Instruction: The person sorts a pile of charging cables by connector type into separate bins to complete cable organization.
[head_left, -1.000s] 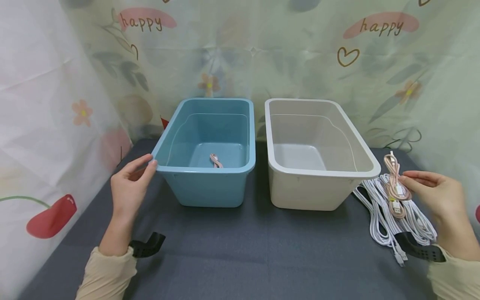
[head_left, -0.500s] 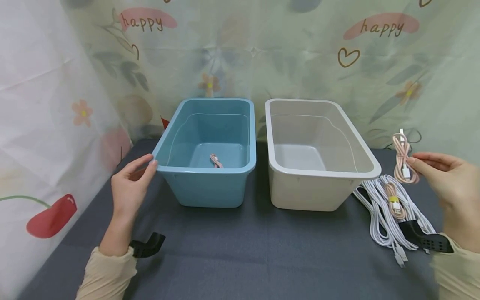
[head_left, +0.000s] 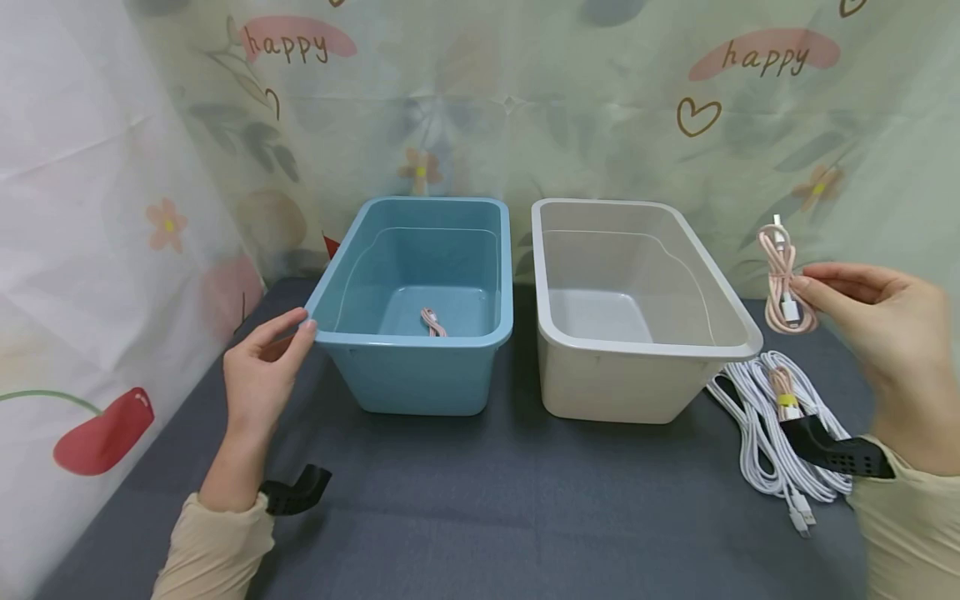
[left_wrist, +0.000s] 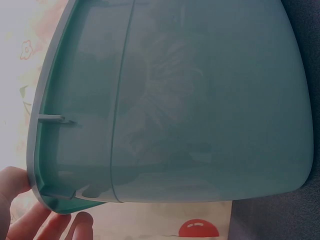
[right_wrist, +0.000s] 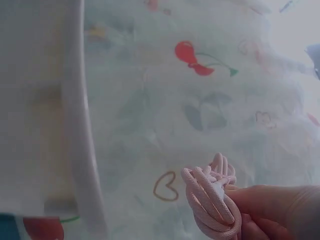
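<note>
Beside the white bin (head_left: 615, 383), I note the right hand (head_left: 892, 325) pinching a coiled pink cable (head_left: 780, 267), the left hand (head_left: 258, 375) gripping the blue bin (head_left: 420, 375) by its rim.

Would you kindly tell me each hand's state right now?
Left hand: closed, pinching the blue bin's rim.
Right hand: closed, pinching a coiled pink USB cable.
</note>
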